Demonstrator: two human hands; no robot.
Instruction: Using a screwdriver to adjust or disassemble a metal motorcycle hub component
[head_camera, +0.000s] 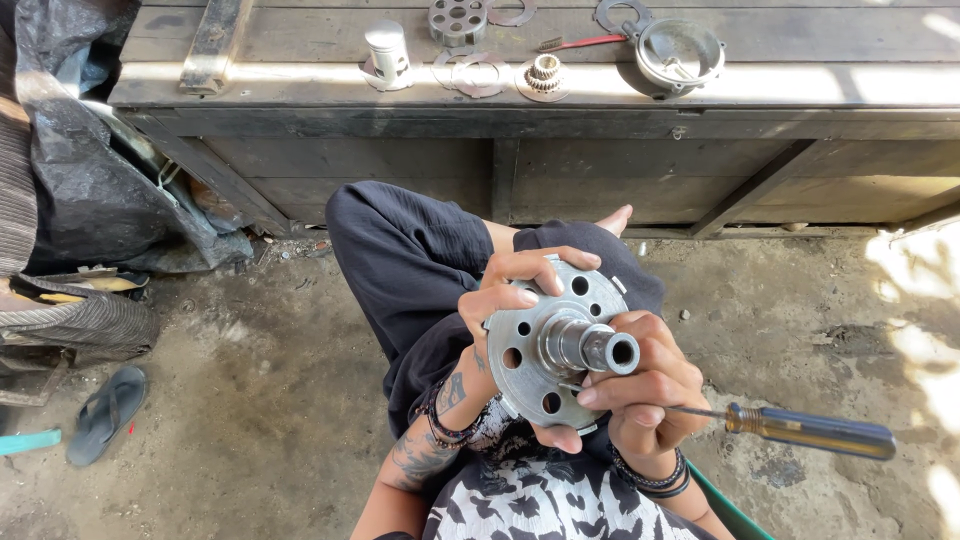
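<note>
The work looks to be mid-way: a round metal hub (555, 340) is off whatever it belongs to and held up over the person's lap, while several other parts already lie set out on the wooden desk (300, 85) beyond the knees. Among them are a piston (386, 52), a drilled disc (457, 20), a small gear (544, 74), some thin ring gaskets (470, 72) and a round cover (678, 50). Those pieces lie apart from one another, so stripping down appears largely done, and the hub is the piece being worked on now.

The left hand (510, 290) is curled tight around the hub's rim from above and the side. The right hand (645, 395) closes from below on the rim and also on a screwdriver (810, 430), whose amber handle sticks out to the right; the tip is hidden behind the fingers, so what it touches cannot be told.

The hub is a grey flange with a ring of round holes and a hollow stub shaft at its centre, dull and greasy-looking.
</note>
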